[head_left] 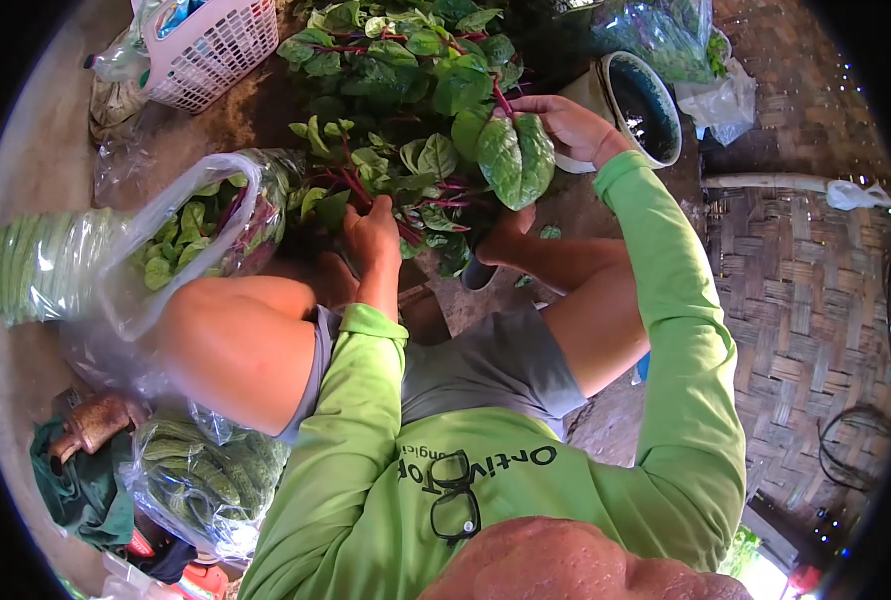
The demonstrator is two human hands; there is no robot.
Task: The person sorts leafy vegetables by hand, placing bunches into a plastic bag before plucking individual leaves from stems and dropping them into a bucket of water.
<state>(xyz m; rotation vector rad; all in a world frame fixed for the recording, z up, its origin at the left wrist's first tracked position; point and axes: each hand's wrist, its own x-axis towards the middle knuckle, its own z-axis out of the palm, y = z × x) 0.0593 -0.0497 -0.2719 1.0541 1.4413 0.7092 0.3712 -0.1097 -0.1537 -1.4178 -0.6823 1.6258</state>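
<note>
My left hand is closed round a bunch of leafy greens with dark red stems, between my knees. Farther right and forward, my right hand pinches the red stem of a sprig with a large glossy green leaf. Both bunches lie close to a big pile of the same leafy greens in front of me. To the left of my left hand, an open clear plastic bag holds more red-stemmed greens.
A pink basket stands at the upper left, a bucket near my right hand. Bagged long green vegetables are at far left, more bagged green vegetables at lower left. A woven wall is on the right.
</note>
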